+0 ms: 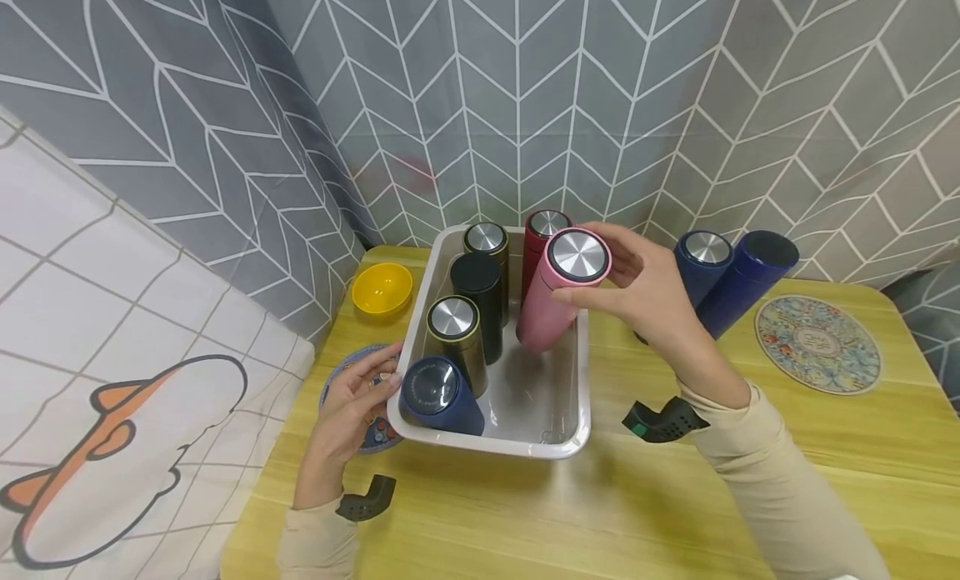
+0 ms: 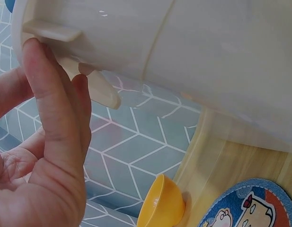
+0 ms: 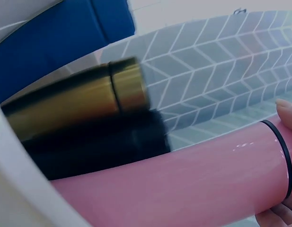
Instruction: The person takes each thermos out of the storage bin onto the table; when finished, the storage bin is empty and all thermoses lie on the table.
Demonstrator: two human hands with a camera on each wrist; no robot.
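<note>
My right hand (image 1: 648, 284) grips a pink thermos bottle (image 1: 551, 309) near its silver-topped lid, thumb on the near side. The bottle tilts over the right part of a white plastic tub (image 1: 555, 448), its lower end inside the walls. My left hand (image 1: 352, 401) holds the tub's left rim; in the left wrist view its fingers (image 2: 53, 94) reach up under the edge. Inside the tub stand a red thermos (image 1: 534, 251), two dark gold ones including the nearer thermos (image 1: 467, 351), a black thermos (image 1: 480, 305) and a leaning blue thermos (image 1: 457, 409).
Right of the tub, a dark blue thermos (image 1: 697, 272) and a leaning purple-blue bottle (image 1: 738, 288) stand by a round patterned mat (image 1: 817, 344). A yellow bowl (image 1: 382, 289) sits at the left, above a blue round mat (image 1: 378, 438) partly hidden by my left hand.
</note>
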